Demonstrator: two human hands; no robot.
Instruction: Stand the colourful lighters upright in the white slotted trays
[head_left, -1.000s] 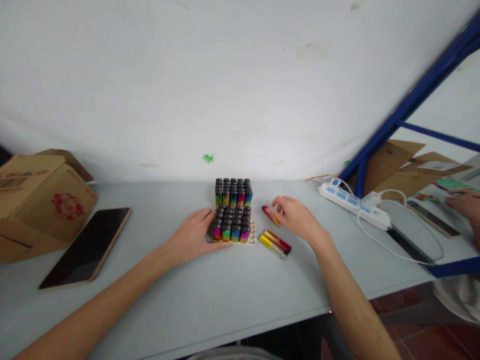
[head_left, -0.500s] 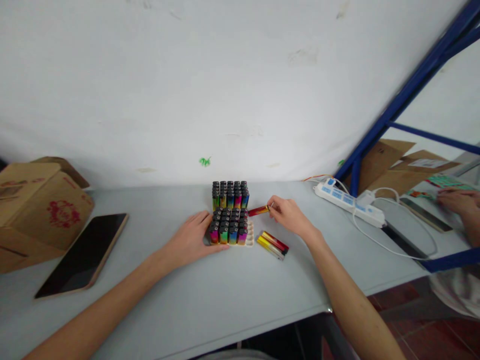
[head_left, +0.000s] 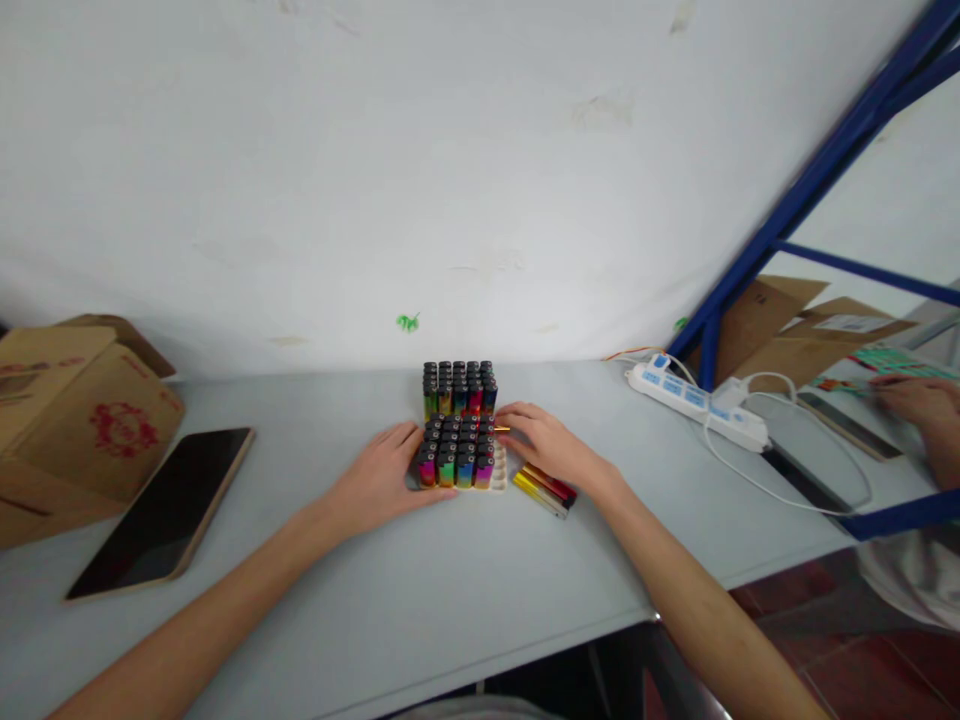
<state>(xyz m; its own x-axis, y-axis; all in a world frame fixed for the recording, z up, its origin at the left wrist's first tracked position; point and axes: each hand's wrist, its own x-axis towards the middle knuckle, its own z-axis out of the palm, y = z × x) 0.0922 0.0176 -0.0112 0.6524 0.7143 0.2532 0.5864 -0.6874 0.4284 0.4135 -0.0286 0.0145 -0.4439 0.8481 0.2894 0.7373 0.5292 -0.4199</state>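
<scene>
A white tray holds several upright lighters with black tops and bright multicoloured bodies. My left hand grips the tray's left side, thumb along the front edge and fingers behind. At the tray's right side, my right hand pinches a lighter. Only a small gold part of it shows between the fingers. Two loose lighters, one yellow and one red, lie side by side just below that hand. Behind the tray stands a second block of upright lighters.
To the left are a cardboard box and a dark tablet-like device. A white power strip with cables lies at the right, before a blue metal frame. Beyond the frame another person's hand works near a phone-like object.
My right hand has moved left with the red-and-gold lighter, up to the tray's right side. My left hand has stayed on the tray.
</scene>
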